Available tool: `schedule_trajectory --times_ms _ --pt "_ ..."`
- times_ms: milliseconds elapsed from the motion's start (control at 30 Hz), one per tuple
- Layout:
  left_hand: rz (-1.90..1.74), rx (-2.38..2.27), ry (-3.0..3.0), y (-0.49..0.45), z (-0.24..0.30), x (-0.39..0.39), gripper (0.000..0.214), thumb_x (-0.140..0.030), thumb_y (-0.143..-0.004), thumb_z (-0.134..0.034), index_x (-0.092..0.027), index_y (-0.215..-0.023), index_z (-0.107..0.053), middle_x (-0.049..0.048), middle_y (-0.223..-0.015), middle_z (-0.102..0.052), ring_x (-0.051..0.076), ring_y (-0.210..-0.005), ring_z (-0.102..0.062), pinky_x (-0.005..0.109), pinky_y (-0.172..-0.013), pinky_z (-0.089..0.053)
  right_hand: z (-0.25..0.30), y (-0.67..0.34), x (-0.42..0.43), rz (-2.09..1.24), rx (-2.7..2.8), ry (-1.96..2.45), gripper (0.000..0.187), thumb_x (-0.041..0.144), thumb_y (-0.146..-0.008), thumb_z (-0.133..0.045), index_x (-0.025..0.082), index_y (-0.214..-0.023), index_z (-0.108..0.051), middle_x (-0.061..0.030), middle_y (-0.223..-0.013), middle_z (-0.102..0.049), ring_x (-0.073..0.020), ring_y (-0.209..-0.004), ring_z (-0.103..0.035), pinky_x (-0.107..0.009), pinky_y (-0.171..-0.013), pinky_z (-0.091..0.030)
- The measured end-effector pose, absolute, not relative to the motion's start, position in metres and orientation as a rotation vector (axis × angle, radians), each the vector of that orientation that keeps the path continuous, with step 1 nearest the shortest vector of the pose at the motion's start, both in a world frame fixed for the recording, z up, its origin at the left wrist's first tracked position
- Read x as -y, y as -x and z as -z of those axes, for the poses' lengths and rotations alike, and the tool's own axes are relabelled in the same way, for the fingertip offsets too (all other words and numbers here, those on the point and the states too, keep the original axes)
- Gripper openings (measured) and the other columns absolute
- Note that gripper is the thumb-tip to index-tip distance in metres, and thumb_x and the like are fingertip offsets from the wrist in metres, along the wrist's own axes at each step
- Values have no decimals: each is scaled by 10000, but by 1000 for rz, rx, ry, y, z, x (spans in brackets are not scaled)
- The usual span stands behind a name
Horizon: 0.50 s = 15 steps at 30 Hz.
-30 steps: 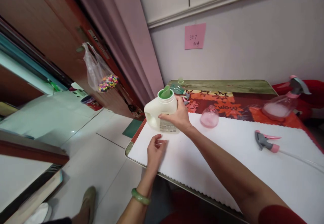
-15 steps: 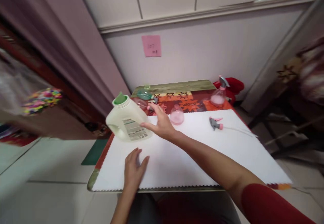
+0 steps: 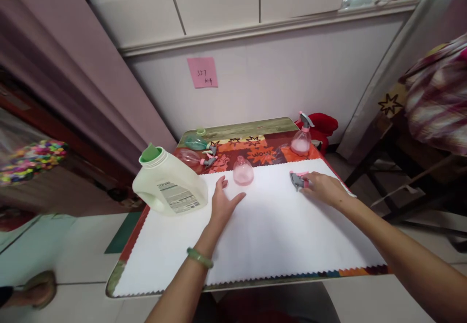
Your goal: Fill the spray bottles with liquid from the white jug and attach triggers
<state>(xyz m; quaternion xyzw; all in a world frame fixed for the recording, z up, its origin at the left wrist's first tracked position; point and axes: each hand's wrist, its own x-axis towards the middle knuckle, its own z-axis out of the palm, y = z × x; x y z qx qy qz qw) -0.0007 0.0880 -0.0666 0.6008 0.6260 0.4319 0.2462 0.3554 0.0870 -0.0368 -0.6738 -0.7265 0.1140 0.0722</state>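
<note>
My right hand [image 3: 324, 188] has its fingers closed around the pink collar of a grey-and-pink spray head [image 3: 297, 180], which lies at the right of the white mat. Its thin tube is mostly hidden by the hand and forearm. With thumb and fingers apart, my left hand [image 3: 224, 199] is just in front of a small clear pink bottle [image 3: 242, 172] and holds nothing. That bottle stands upright without a top and has some liquid in it. Left of my left hand stands a large white jug [image 3: 171, 182] with a green piece in its mouth.
A white mat [image 3: 262, 235] covers most of the table. At the back left lie a green spray bottle [image 3: 196, 142] and a pink one [image 3: 189, 158]; another pink spray bottle [image 3: 301, 140] stands at the back right. A pink note [image 3: 202, 72] hangs on the wall. A person's foot [image 3: 44, 289] shows at lower left.
My right hand has moved from beside the jug to the spray head on the right and closed on it. My left hand has moved forward and right, towards the pink bottle.
</note>
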Motion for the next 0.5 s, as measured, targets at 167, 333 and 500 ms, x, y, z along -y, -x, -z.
schedule_trajectory --times_ms 167,333,500 --pt "-1163 -1815 -1512 -39 85 -139 1094 -444 -466 -949 -230 -1372 -373 168 -1389 -571 353 -1334 -536 528 -1123 -373 50 -357 -89 -250 2322 2100 306 320 -882 -538 225 -1139 -675 -101 -1211 -697 -288 -969 -703 -335 -684 -446" --pt "-1192 -1875 -1370 -61 85 -157 884 -410 -520 -928 -274 -1238 -431 101 -1236 -643 323 -1188 -622 538 -1059 -412 62 -366 -94 -340 2187 1887 233 262 -828 -553 266 -1004 -706 -97 -1157 -720 -303 -913 -715 -386 -683 -495" --pt "-1285 -1764 -1331 -59 60 -136 815 -430 -576 -900 -247 -1206 -416 89 -1172 -639 307 -1091 -644 470 -943 -475 49 -375 -98 -410 1940 1647 177 353 -819 -614 359 -966 -712 -89 -946 -749 -326 -766 -714 -482 -699 -544"
